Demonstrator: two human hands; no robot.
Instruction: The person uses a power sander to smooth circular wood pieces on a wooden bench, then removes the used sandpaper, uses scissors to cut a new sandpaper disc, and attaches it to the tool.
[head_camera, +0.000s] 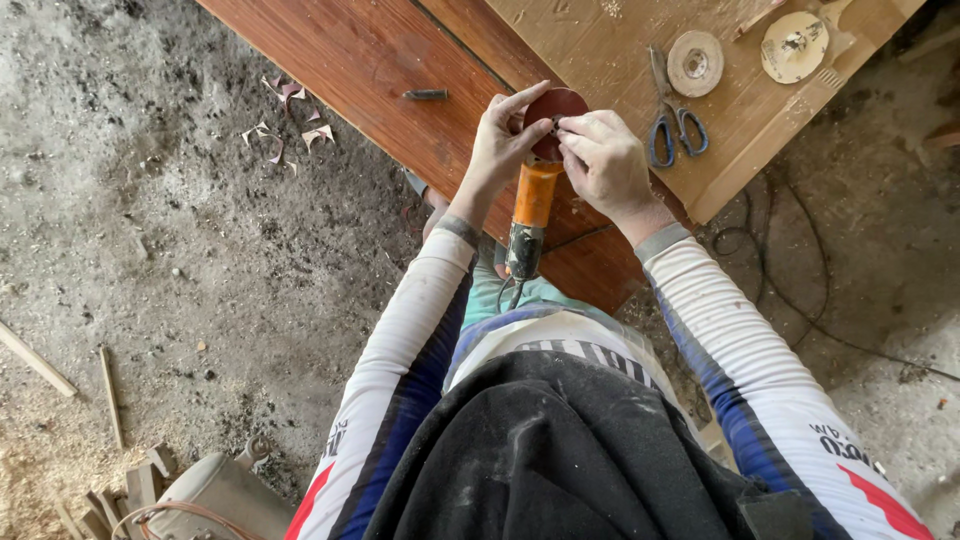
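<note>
Left hand: left hand (500, 145) was curled against the edge of the dark red sanding disc (560, 103), index finger stretched out along the top rim, thumb tucked under, so it was pinching the disc rather than flat or loose.
Right hand: right hand (605, 160) was bunched up, fingertips (568, 125) pressed together right at the middle of the disc. Couldn't tell what, if anything, was between them, too small.
Grinder: orange-bodied angle grinder (533, 205) lay on the board, disc end away from the person, cable end pointing back at their belly.
Surface: reddish-brown wooden board (370, 60), with a paler dusty plywood panel (600, 40) next to it, both pretty scuffed.
On the panel: blue-handled scissors (676, 125) just beside the right hand, then a round pale disc (695, 63) and a second worn one (794, 46) further off.
On the board: a small dark bit (425, 95), near the left hand but not touching.
Floor: grey dirt floor (150, 220) covered in sawdust, curled reddish paper scraps (290, 125) by the board's edge, wood offcuts (110, 395) lower left.
Cable: a thin black cable (790, 290) looped over the ground on the right.
</note>
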